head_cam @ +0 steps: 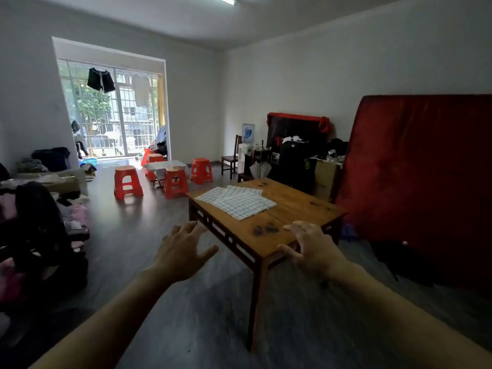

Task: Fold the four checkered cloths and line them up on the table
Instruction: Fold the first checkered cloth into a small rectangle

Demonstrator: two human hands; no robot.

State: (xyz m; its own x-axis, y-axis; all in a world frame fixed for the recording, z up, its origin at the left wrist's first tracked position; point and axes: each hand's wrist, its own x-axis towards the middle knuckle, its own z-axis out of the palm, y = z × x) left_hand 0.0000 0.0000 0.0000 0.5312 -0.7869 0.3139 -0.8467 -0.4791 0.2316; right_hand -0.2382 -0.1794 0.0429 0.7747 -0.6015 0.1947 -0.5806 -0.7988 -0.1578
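Both hands empty, fingers spread and loose: left hand (183, 251), right hand (310, 247), held out in the air short of the table (290, 206). Checkered cloths (235, 201) lie flat, unfolded and overlapping, on the table's far left part. Red stools (127, 182) stand beyond.

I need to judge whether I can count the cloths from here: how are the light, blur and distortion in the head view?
Head view: daylight from the window blows out and glares on the floor; corners fall dark; wide-angle lens bends the walls. Cloths on the table are lit but overlapping and soft, so a count is unsure. Left hand and right hand are slightly blurred.
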